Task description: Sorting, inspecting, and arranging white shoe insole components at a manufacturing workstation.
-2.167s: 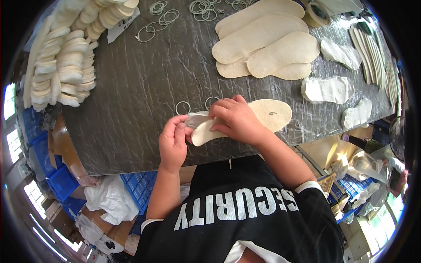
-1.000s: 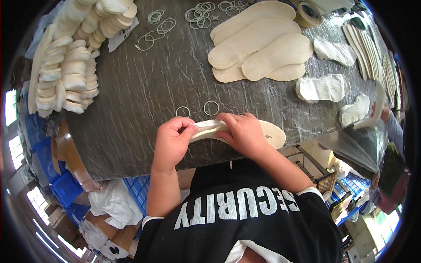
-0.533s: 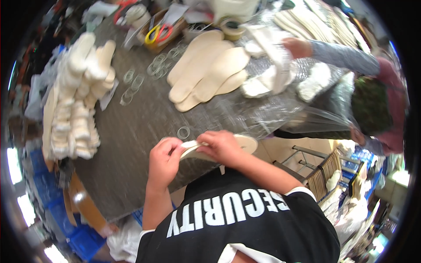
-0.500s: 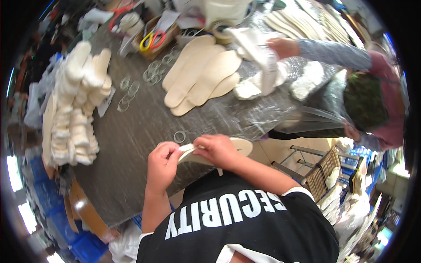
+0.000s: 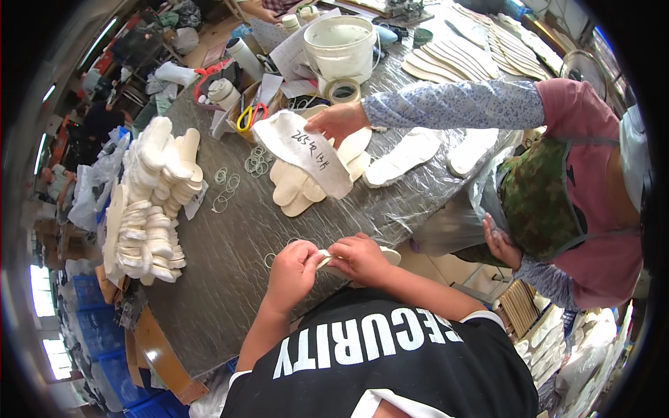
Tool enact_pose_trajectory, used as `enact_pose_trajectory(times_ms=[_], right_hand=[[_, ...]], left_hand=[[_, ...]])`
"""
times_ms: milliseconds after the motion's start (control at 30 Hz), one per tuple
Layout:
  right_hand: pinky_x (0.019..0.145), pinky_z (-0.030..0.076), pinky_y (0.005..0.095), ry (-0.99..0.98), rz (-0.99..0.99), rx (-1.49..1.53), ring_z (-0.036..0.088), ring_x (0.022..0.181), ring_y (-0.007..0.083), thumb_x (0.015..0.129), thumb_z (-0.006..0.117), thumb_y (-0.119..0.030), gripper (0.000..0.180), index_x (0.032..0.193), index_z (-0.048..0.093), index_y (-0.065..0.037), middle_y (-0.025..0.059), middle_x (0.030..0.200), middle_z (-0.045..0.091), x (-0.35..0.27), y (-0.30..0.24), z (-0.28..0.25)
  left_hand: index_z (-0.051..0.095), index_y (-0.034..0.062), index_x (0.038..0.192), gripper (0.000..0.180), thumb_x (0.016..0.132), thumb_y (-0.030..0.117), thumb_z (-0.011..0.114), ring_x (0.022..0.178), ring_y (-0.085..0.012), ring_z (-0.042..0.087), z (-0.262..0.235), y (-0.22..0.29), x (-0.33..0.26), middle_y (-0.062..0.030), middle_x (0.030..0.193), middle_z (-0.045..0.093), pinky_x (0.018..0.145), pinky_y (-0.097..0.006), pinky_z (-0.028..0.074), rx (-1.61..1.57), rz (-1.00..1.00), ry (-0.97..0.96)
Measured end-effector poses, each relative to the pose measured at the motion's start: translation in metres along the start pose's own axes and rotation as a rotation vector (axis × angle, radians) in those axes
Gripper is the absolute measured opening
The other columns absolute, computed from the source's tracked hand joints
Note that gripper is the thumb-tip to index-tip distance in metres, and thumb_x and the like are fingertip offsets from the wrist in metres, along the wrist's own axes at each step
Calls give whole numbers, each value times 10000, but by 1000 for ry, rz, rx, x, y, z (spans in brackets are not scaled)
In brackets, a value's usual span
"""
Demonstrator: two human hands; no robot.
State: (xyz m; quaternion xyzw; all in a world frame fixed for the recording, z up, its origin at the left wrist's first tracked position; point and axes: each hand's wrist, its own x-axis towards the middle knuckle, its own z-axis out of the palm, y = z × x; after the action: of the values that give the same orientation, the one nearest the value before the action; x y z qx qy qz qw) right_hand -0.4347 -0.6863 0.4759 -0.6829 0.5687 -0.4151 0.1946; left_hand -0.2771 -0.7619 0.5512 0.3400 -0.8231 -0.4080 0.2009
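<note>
At the near edge of the table, both my hands pinch a cream shoe insole between them. My left hand [image 5: 294, 273] is closed on one end, thumb against fingers. Just beside it, my right hand [image 5: 359, 259] is closed on the same insole [image 5: 391, 256], whose other end sticks out past my knuckles. Much of the insole is hidden by my fingers. A pale rubber band [image 5: 270, 260] lies on the table against my left hand. Beyond my hands is a pile of cream insoles [image 5: 296, 189], partly covered by a white insole [image 5: 296, 143] in a co-worker's hand [image 5: 339, 122].
Stacked bundles of insoles [image 5: 150, 230] stand at the left of the dark table [image 5: 216, 279]. Loose rubber bands [image 5: 258, 161], scissors [image 5: 252, 117], a tape roll [image 5: 343, 92] and a white bucket [image 5: 339, 45] are farther back. The co-worker's arm [image 5: 453, 104] reaches in from the right.
The co-worker's hand has brought the white insole leftward, over the insole pile. My hands still grip their insole, now closer together. The whole view has shifted, showing more of the table's back.
</note>
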Motion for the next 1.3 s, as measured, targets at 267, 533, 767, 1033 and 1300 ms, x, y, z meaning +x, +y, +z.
enact_pose_trajectory(times_ms=[267, 533, 767, 1033, 1300], right_hand=[[562, 459, 408, 3, 41, 32, 597, 677, 281, 813, 638, -280, 158, 834, 585, -133, 49, 731, 579, 1, 14, -2], [583, 472, 416, -201, 21, 55, 613, 702, 294, 841, 598, -334, 208, 826, 577, -128, 56, 765, 606, 9, 16, -7], [596, 476, 423, -300, 32, 37, 623, 720, 300, 848, 588, -340, 221, 825, 579, -120, 61, 773, 621, 11, 18, -11], [604, 477, 433, -320, 40, 21, 628, 720, 307, 847, 582, -346, 222, 850, 596, -124, 66, 790, 639, 13, 23, -17], [613, 469, 451, -362, 104, -37, 625, 728, 322, 849, 575, -349, 225, 845, 593, -126, 82, 774, 637, 12, 29, -22]], left_hand=[[590, -28, 780, 65, 805, 25, 618, 663, -215, 565, 14, 3, -3, -120, 773, 597, 617, -304, 451, 104, -6, 134], [619, -23, 782, 118, 835, 82, 619, 635, -118, 548, 20, -8, -12, -76, 718, 603, 592, -262, 434, 3, -229, 150], [611, -31, 773, 123, 819, 83, 626, 642, -197, 572, 26, -13, -16, -131, 728, 604, 604, -310, 449, -36, -295, 184], [617, -27, 792, 125, 834, 90, 625, 636, -136, 552, 34, -14, -12, -95, 724, 604, 593, -275, 445, -108, -308, 193], [621, -21, 788, 127, 838, 95, 627, 624, -123, 539, 40, -17, -8, -79, 704, 600, 586, -270, 442, -100, -354, 172]])
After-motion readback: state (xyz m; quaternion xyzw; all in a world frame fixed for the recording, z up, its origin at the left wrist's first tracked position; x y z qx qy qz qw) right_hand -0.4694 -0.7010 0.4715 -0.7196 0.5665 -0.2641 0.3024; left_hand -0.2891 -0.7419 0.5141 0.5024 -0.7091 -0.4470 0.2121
